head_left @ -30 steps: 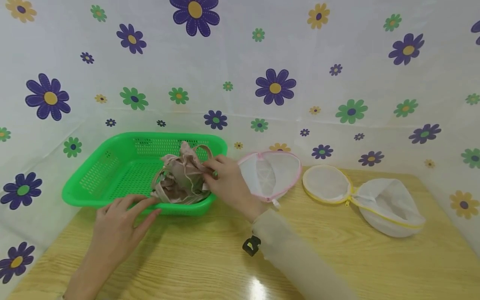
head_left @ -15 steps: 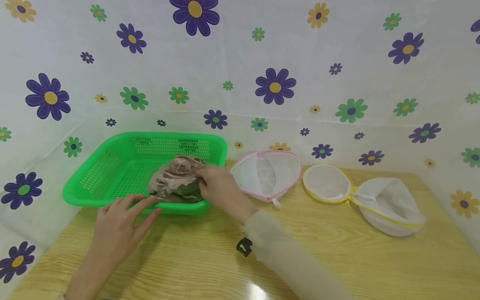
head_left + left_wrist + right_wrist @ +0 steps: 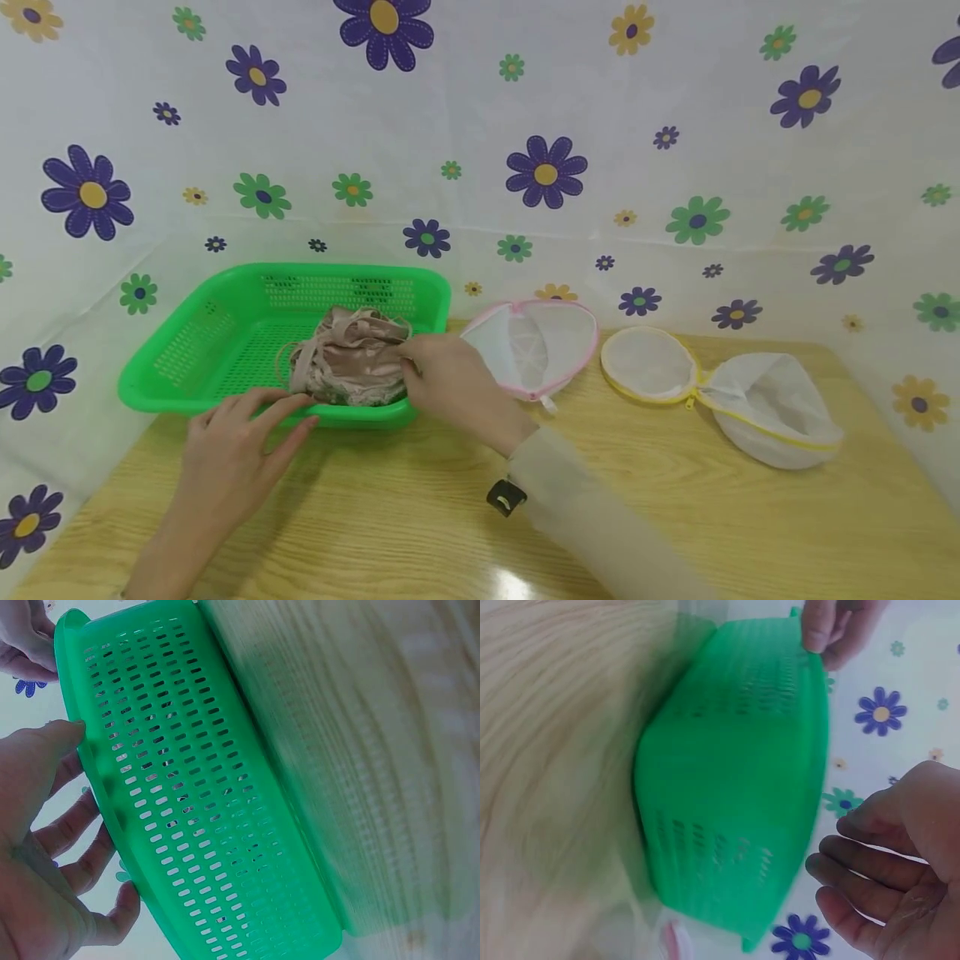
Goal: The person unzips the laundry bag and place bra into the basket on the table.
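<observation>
A crumpled dusty-pink bra (image 3: 348,358) with straps and lace edging lies in the front right part of the green plastic basket (image 3: 168,346). My left hand (image 3: 228,450) holds the basket's front rim, thumb outside and fingers over the edge; the left wrist view shows that thumb against the rim. At the bra's right side is my right hand (image 3: 453,379), its fingertips by the cloth. In the right wrist view my right hand (image 3: 907,870) has loosely bent fingers, and no fabric shows between them. Some fingertips are hidden in the head view.
Right of the basket lies an unzipped mesh laundry bag with pink trim (image 3: 558,342). Farther right is another mesh bag with a yellow zipper (image 3: 772,412), its round lid folded out. A flower-printed sheet (image 3: 480,117) hangs behind the wooden table (image 3: 420,508).
My right hand has lowered the bra and turned it over, so it now sits flatter and lower in the basket. The left hand has stayed on the rim.
</observation>
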The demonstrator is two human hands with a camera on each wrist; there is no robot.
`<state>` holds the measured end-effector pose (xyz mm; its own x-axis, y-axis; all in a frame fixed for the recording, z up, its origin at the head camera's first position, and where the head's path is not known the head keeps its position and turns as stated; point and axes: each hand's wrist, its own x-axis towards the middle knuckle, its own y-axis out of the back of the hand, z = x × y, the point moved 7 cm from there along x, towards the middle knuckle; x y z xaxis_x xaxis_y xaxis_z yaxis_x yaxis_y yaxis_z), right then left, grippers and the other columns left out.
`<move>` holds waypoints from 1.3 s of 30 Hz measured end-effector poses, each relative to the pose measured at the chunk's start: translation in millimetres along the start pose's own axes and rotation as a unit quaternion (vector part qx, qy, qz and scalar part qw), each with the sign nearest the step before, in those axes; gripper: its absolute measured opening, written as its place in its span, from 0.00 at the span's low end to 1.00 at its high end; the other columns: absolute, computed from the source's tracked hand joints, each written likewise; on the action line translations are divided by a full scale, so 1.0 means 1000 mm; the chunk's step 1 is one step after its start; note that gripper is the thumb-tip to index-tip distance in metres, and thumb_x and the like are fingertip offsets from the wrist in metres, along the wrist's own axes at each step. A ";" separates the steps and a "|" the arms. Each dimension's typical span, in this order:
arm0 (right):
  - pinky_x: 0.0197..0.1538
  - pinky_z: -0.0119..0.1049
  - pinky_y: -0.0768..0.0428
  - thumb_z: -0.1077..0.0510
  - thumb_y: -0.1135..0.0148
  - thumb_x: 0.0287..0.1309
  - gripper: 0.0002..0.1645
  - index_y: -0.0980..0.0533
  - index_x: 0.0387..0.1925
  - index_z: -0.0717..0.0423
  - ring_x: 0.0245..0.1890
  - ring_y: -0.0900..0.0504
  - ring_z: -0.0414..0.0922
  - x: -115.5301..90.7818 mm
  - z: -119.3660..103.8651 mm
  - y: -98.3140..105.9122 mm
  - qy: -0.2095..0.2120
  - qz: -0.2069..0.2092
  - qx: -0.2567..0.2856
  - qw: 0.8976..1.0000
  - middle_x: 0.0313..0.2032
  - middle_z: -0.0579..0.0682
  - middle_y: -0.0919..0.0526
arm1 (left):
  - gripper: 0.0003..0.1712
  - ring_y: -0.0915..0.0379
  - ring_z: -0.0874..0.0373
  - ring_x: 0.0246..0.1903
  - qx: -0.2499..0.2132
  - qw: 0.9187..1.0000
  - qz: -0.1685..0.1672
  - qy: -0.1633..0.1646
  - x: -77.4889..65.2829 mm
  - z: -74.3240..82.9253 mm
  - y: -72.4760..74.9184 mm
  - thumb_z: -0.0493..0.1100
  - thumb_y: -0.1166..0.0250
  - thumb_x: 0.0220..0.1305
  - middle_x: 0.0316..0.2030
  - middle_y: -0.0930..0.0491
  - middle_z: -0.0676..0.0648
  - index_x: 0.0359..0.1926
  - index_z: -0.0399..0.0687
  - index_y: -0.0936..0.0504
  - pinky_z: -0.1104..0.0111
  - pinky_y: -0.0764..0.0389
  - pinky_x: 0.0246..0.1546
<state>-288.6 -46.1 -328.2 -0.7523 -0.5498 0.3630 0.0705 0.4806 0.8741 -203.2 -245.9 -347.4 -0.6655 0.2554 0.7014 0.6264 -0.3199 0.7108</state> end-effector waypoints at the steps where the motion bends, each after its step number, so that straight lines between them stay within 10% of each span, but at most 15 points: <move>1: 0.37 0.32 0.18 0.60 0.43 0.70 0.12 0.13 0.43 0.51 0.34 0.15 0.40 -0.004 0.001 0.006 0.004 0.009 -0.001 1.000 0.36 0.44 0.11 | 0.42 0.16 0.36 0.39 0.001 1.000 0.001 0.001 0.000 0.000 0.000 0.75 0.61 0.74 0.41 0.12 0.42 0.45 0.50 0.11 0.35 0.22 0.34; 6: 0.31 0.33 0.25 0.63 0.42 0.67 0.12 0.20 0.27 0.54 0.25 0.26 0.41 -0.028 0.014 0.032 0.031 0.055 -0.004 0.998 0.24 0.46 0.20 | 0.43 0.16 0.36 0.39 0.002 1.000 0.002 0.000 0.001 0.001 0.001 0.75 0.62 0.74 0.41 0.12 0.41 0.45 0.50 0.11 0.34 0.22 0.34; 23: 0.40 0.46 0.13 0.65 0.34 0.60 0.08 0.13 0.40 0.60 0.39 0.10 0.51 -0.115 0.099 0.105 -0.027 0.115 -0.097 0.988 0.39 0.54 0.09 | 0.44 0.16 0.37 0.38 0.006 1.000 -0.001 -0.006 0.001 0.000 0.000 0.75 0.63 0.73 0.41 0.12 0.42 0.46 0.51 0.11 0.35 0.21 0.33; 30: 0.50 0.56 0.15 0.60 0.36 0.66 0.13 0.14 0.47 0.61 0.48 0.12 0.59 -0.154 0.144 0.129 -0.135 0.040 -0.082 0.987 0.46 0.59 0.10 | 0.44 0.16 0.37 0.39 0.005 1.000 -0.003 -0.005 0.001 0.001 0.002 0.75 0.63 0.73 0.41 0.12 0.42 0.46 0.50 0.11 0.35 0.21 0.33; 39: 0.43 0.56 0.15 0.61 0.30 0.59 0.15 0.15 0.46 0.65 0.41 0.12 0.60 -0.209 0.197 0.132 -0.169 -0.015 -0.104 0.980 0.43 0.63 0.11 | 0.44 0.16 0.37 0.40 0.000 1.000 -0.013 -0.002 0.001 -0.001 -0.001 0.76 0.63 0.73 0.42 0.12 0.43 0.47 0.51 0.11 0.35 0.21 0.35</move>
<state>-251.5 267.1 -352.3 -0.9272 -0.2873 0.2402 0.1510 0.3000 0.9419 -204.2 -246.2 -347.5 -0.6803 0.2665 0.6827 0.6090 -0.3127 0.7289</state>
